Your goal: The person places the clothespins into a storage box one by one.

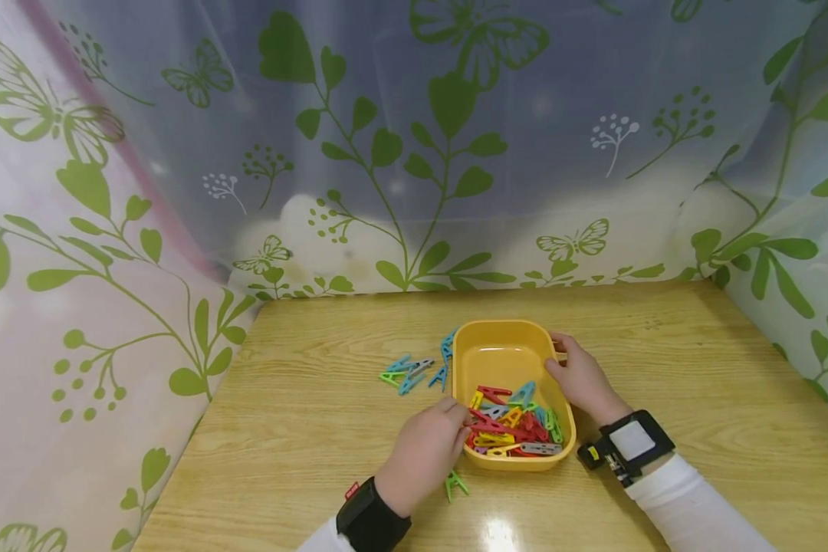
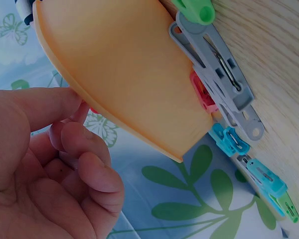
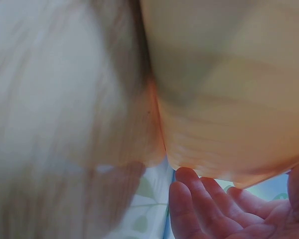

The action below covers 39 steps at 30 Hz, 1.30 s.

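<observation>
A yellow plastic basket (image 1: 502,325) stands on the table, with a pile of coloured clothespins (image 1: 514,418) gathered at its near end. Over the basket's left rim, my left hand (image 1: 424,448) pinches a red clothespin (image 1: 491,424) between thumb and fingers; only a sliver of red shows past the fingertips in the left wrist view. My right hand (image 1: 583,379) grips the far right side of the basket, thumb at the rim and fingers outside. In the right wrist view, the fingers (image 3: 209,211) are curled by the basket wall (image 3: 229,114).
Several blue, green and grey clothespins (image 1: 407,374) lie left of the basket, with blue ones (image 1: 445,349) close along its side. A green clothespin (image 1: 455,484) lies near its front left corner. A leaf-patterned curtain (image 1: 414,192) borders the wooden table (image 1: 303,429).
</observation>
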Each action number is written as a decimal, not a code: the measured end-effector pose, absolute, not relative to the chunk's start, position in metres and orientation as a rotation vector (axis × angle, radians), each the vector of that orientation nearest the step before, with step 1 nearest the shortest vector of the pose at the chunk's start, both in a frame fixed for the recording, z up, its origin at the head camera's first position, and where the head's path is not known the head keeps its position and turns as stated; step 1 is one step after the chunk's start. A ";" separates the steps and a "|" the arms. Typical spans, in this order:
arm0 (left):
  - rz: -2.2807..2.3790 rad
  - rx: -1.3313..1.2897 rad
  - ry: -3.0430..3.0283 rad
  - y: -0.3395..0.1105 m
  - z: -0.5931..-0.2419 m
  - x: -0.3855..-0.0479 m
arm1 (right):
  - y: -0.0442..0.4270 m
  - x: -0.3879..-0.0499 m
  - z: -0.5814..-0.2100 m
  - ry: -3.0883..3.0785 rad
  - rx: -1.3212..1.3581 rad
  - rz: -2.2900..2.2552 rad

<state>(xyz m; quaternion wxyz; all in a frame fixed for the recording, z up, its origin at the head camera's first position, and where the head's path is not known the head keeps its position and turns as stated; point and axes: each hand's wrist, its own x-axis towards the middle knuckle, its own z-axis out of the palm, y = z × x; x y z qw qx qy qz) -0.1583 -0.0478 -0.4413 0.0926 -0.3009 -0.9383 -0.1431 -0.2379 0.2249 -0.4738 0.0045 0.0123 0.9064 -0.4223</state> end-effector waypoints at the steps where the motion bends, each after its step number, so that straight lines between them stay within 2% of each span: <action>1: -0.420 -0.898 -2.779 -0.047 -0.442 -0.158 | 0.225 -0.238 -0.474 2.840 0.040 -1.324; 39: -0.436 -0.843 -2.842 -0.031 -0.447 -0.177 | 0.225 -0.236 -0.474 2.834 0.017 -1.343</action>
